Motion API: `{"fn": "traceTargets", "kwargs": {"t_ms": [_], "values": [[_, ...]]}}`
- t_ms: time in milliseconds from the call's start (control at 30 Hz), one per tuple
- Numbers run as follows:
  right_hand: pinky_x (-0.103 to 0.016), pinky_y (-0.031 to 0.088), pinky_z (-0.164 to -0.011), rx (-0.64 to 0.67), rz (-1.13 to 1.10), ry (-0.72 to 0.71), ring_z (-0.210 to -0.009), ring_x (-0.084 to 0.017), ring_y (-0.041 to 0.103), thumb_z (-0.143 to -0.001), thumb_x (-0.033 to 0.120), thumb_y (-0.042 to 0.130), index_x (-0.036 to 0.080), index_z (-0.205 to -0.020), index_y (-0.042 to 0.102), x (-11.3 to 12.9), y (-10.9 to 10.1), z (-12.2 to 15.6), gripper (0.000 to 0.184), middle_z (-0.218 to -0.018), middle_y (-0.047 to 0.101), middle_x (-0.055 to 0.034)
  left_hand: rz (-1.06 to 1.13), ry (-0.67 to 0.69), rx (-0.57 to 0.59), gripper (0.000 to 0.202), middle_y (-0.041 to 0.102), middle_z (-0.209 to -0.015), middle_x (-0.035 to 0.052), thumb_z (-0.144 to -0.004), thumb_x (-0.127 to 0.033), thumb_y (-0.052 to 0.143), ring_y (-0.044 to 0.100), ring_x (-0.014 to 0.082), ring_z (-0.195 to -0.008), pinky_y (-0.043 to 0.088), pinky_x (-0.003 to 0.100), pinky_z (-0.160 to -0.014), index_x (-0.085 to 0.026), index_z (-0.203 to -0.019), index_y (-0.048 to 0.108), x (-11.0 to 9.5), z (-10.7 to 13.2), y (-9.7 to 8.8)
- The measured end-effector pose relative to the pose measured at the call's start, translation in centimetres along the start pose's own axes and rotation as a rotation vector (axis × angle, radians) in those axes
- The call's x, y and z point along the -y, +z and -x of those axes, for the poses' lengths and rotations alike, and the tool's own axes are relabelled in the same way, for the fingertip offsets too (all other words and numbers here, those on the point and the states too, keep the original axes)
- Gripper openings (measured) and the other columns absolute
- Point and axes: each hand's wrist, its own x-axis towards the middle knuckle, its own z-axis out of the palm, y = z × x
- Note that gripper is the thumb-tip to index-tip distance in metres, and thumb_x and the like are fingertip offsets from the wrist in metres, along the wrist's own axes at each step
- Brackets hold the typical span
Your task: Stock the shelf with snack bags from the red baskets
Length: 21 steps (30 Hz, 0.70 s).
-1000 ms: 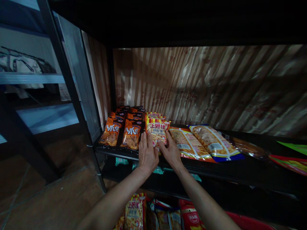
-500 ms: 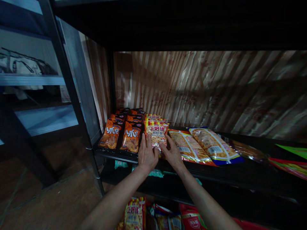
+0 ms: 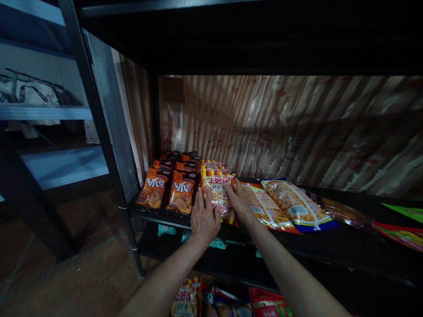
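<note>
A yellow, red and pink bag of prawn crackers (image 3: 216, 193) leans against similar bags (image 3: 211, 164) at the front of its row on the black shelf. My left hand (image 3: 203, 218) is at its lower left, fingers stretched along the side and thumb at the lower front. At the right edge, my right hand (image 3: 240, 203) has its thumb against the front and its fingers at the side. Between them the two hands hold the bag. Left of it stand two rows of black and orange snack bags (image 3: 181, 191).
Snack bags with barcodes, one orange-edged (image 3: 262, 207) and one blue-edged (image 3: 297, 204), lie to the right. Farther right are a brown packet (image 3: 343, 210) and a red-green bag (image 3: 399, 233). A shelf post (image 3: 99, 123) rises at left. More snack bags (image 3: 187, 299) sit below.
My right hand has moved up along the bag's right side, and its thumb now lies higher on the front. My left hand stays at the left side. The view has shifted slightly.
</note>
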Motion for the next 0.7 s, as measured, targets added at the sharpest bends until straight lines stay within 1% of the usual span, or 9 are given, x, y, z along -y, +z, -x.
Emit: {"fn": "traceTargets", "kwargs": {"t_ms": [67,133,233,300,367,467,600,700], "values": [[-0.040,0.036,-0.102,0.031,-0.026,0.032,-0.117,-0.025,0.053,-0.078,0.060,0.049,0.024,-0.141,0.031,0.5,0.1,-0.1,0.075,-0.132,0.054,-0.0083,-0.002,-0.002,-0.004,0.059,0.025,-0.149,0.0200,-0.087,-0.028,0.041,0.034,0.0301,-0.133,0.037,0.043,-0.104,-0.012,-0.142,0.028,0.0,0.0,0.0],[-0.038,0.039,-0.099,0.052,-0.051,0.004,-0.113,-0.024,0.055,-0.078,0.059,0.049,0.026,-0.136,0.039,0.9,0.2,-0.1,0.066,-0.128,0.057,-0.0058,-0.002,-0.010,-0.011,0.059,0.026,-0.148,0.0200,-0.087,-0.029,0.041,0.037,0.0299,-0.131,0.038,0.042,-0.103,-0.012,-0.142,0.028,0.0,0.0,0.1],[-0.037,0.042,-0.094,0.073,-0.042,0.005,-0.106,-0.023,0.059,-0.078,0.059,0.047,0.026,-0.120,0.054,0.9,0.2,0.0,0.054,-0.119,0.063,-0.0050,-0.005,-0.013,-0.013,0.060,0.028,-0.148,0.0201,-0.087,-0.029,0.042,0.039,0.0300,-0.130,0.039,0.042,-0.102,-0.011,-0.142,0.028,0.0,0.0,0.3],[-0.037,0.042,-0.093,0.071,-0.010,0.040,-0.101,-0.023,0.060,-0.077,0.061,0.047,0.024,-0.110,0.060,0.7,0.1,0.0,0.051,-0.111,0.066,-0.0053,-0.011,-0.011,-0.013,0.059,0.028,-0.147,0.0208,-0.087,-0.029,0.041,0.038,0.0308,-0.130,0.039,0.043,-0.102,-0.010,-0.142,0.029,0.1,0.0,0.4],[-0.037,0.042,-0.091,0.072,0.010,0.061,-0.097,-0.023,0.061,-0.076,0.062,0.047,0.024,-0.105,0.062,0.4,0.1,-0.2,0.050,-0.105,0.068,-0.0052,-0.019,-0.011,-0.017,0.059,0.029,-0.146,0.0218,-0.087,-0.029,0.041,0.037,0.0313,-0.131,0.038,0.043,-0.102,-0.009,-0.141,0.030,0.1,0.1,0.4],[-0.035,0.044,-0.087,0.080,0.008,0.057,-0.093,-0.022,0.063,-0.076,0.061,0.047,0.024,-0.103,0.063,-0.2,0.2,-0.4,0.049,-0.100,0.069,-0.0048,-0.019,-0.016,-0.027,0.059,0.029,-0.147,0.0214,-0.087,-0.029,0.042,0.036,0.0308,-0.131,0.039,0.043,-0.102,-0.009,-0.141,0.031,0.0,0.1,0.4],[-0.035,0.046,-0.084,0.078,0.008,0.044,-0.092,-0.022,0.063,-0.077,0.058,0.045,0.024,-0.106,0.062,-0.8,0.5,-0.7,0.047,-0.098,0.070,-0.0032,-0.013,-0.023,-0.033,0.059,0.028,-0.147,0.0204,-0.087,-0.030,0.041,0.036,0.0303,-0.131,0.039,0.042,-0.102,-0.010,-0.142,0.030,0.0,0.0,0.4],[-0.036,0.046,-0.084,0.081,0.034,0.034,-0.092,-0.023,0.063,-0.078,0.057,0.044,0.026,-0.106,0.061,-1.1,0.6,-0.8,0.045,-0.098,0.070,-0.0030,-0.011,-0.029,-0.030,0.058,0.028,-0.147,0.0212,-0.088,-0.030,0.040,0.036,0.0306,-0.131,0.039,0.042,-0.102,-0.008,-0.141,0.030,0.0,0.1,0.5]]}}
